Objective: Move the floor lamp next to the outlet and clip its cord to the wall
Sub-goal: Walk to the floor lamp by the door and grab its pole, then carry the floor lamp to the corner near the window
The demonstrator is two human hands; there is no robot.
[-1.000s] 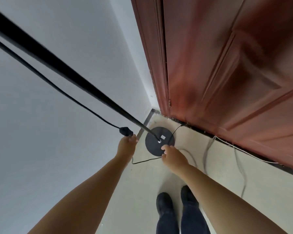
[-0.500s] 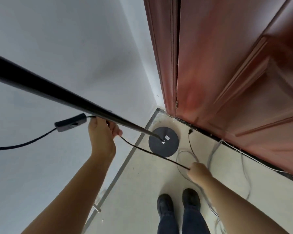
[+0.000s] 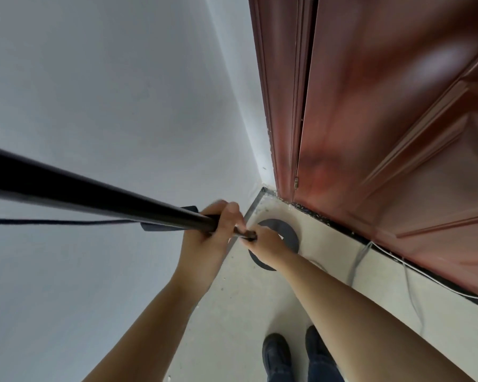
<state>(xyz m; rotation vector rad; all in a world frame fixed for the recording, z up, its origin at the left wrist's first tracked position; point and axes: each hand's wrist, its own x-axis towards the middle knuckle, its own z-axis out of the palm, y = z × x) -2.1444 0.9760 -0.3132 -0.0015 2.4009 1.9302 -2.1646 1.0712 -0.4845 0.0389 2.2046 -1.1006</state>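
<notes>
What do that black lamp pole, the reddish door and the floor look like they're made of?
Lamp pole: probably metal tubing with a black satin coat, judging by the soft highlight along its length. Door: reddish-brown wood or wood veneer, glossy lacquer; it shows raised panels and bright reflections. Floor: pale, speckled, matte, likely concrete or terrazzo-like tile; the picture leaves it open.

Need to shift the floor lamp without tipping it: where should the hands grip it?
Grip the black pole low, just above the round base, coming from the open floor side, since the wall and door block the other sides. The pole is slim enough to wrap, as the left hand shows.
</notes>
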